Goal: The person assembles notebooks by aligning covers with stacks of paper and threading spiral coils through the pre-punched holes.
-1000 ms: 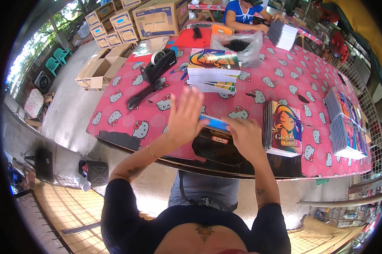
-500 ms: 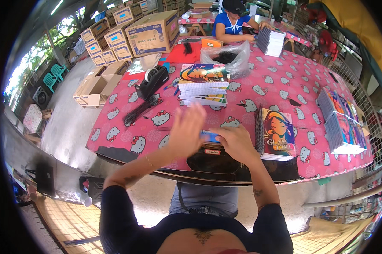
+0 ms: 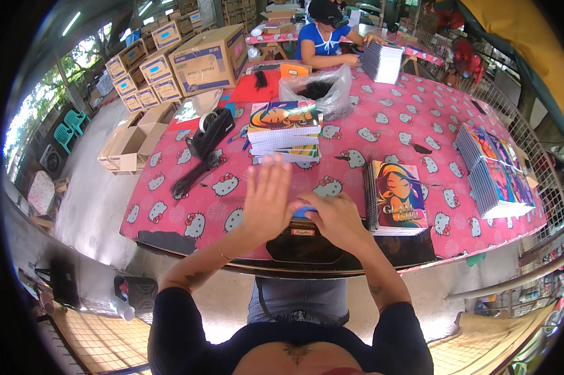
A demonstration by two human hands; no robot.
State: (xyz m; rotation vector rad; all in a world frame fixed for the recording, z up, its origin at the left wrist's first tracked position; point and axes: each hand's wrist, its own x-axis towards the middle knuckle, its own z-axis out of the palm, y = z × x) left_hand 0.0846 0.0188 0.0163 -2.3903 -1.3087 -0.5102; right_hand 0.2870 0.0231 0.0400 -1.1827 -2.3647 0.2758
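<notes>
My left hand (image 3: pixel 266 201) is open at the near side of the table, fingers stretched out and palm down, slightly blurred. Close beside it, my right hand (image 3: pixel 337 217) has its fingers closed on a small blue object (image 3: pixel 304 211), mostly covered by the hand, so its kind cannot be made out. Right of that hand lies a stack of spiral notebooks (image 3: pixel 399 199) with a woman's picture on the cover and black coils along the left edge. Beyond my hands sits another notebook pile (image 3: pixel 283 128), its layers unevenly stacked.
A pink patterned cloth covers the table (image 3: pixel 382 147). On it are a black tape dispenser (image 3: pixel 211 134), a bundle of black coils (image 3: pixel 196 176), a plastic bag (image 3: pixel 337 100) of black material and tied notebooks (image 3: pixel 491 178). A co-worker (image 3: pixel 322 47) sits across; cartons (image 3: pixel 208 59) stand far left.
The whole view has shifted, moving the scene slightly left. My right fingers now cover more of the blue object, and my left hand lies closer beside it.
</notes>
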